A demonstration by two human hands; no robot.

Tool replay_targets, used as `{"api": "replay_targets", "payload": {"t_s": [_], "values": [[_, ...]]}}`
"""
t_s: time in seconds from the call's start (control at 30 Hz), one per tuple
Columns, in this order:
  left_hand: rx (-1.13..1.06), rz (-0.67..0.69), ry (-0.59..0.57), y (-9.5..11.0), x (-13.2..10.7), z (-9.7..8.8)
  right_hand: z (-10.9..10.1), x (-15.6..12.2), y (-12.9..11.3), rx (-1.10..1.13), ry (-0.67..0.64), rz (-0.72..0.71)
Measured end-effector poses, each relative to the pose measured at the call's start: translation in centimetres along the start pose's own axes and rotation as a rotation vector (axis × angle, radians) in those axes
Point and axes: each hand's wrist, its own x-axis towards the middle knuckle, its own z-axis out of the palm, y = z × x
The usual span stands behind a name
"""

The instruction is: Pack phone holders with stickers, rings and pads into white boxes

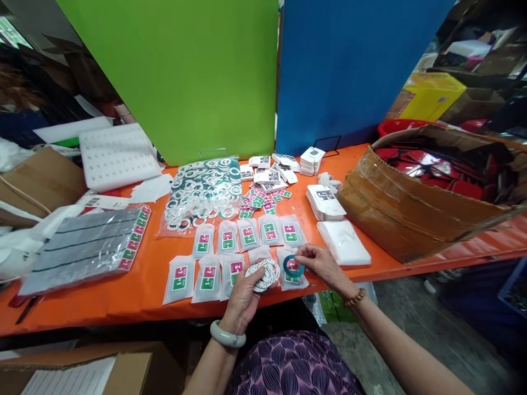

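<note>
My left hand is closed around several white printed rings, held over the front row of sachets. Between the thumb and fingers of my right hand is a single teal ring, just above a white sachet at the row's right end. Two rows of such translucent white sachets lie before me, most with a pink-and-green sticker showing. Behind them rests a clear plastic bag full of teal and white rings. Loose pink-and-green stickers are scattered to its right.
White card stacks and a pile of white sleeves lie to the right, beside a large cardboard box of red pieces. On the left is a bagged grey stack. Green and blue panels stand behind.
</note>
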Motion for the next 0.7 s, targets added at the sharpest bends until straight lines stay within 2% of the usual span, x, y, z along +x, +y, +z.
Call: {"api": "replay_targets", "payload": {"t_s": [0.2, 0.27, 0.33, 0.4, 0.5, 0.57, 0.7], "values": [[0.027, -0.015, 0.028, -0.3, -0.2, 0.0, 0.7, 0.0, 1.7, -0.434, 0.152, -0.247], [0.036, -0.019, 0.044, -0.5, -0.2, 0.0, 0.8, -0.2, 1.9, -0.471, 0.204, -0.305], [0.046, -0.024, 0.051, -0.6, -0.3, -0.1, 1.1, -0.5, 1.6, -0.429, 0.238, -0.305], [0.053, -0.028, 0.045, -0.6, -0.4, -0.2, 1.6, -0.7, 0.8, -0.296, 0.164, -0.237], [0.052, -0.023, 0.025, -0.7, -0.6, -0.5, 2.9, -1.0, -0.6, -0.013, -0.106, -0.050], [0.048, -0.011, 0.017, -0.8, -0.8, -0.6, 3.6, -1.0, -1.3, 0.126, -0.226, 0.048], [0.025, 0.006, 0.038, -0.8, -1.1, -0.9, 4.5, -0.6, -1.8, 0.220, -0.273, 0.131]]}}
